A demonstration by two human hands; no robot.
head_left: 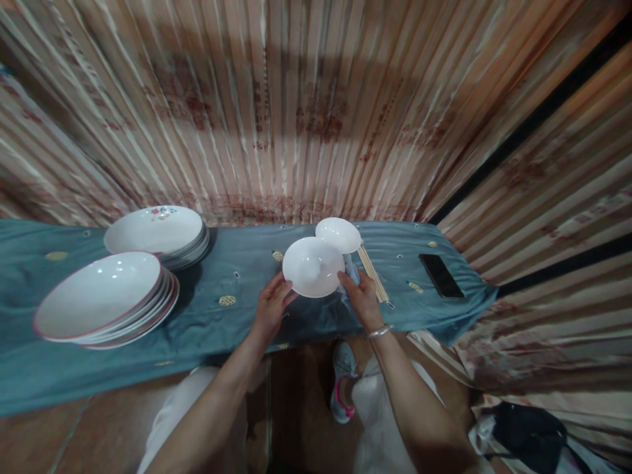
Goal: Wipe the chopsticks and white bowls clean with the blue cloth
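Observation:
Between my two hands is a white bowl (313, 268), tilted so that its inside faces me. My left hand (271, 303) grips the bowl's lower left rim, thumb on top. On the right rim, my right hand (361, 296) is closed, with a bluish cloth (349, 271) bunched at its fingers. Just behind the held bowl sits another white bowl (340, 232), partly covered by it. Several light wooden chopsticks (374, 273) lie beside my right hand.
On the left stand a stack of red-rimmed plates (103, 296) and a stack of flower-patterned plates (158, 230). A black phone (441, 276) lies at the right end of the teal cloth-covered table (237, 263). Pleated curtains (296, 118) hang behind. A dark bag (530, 434) is at lower right.

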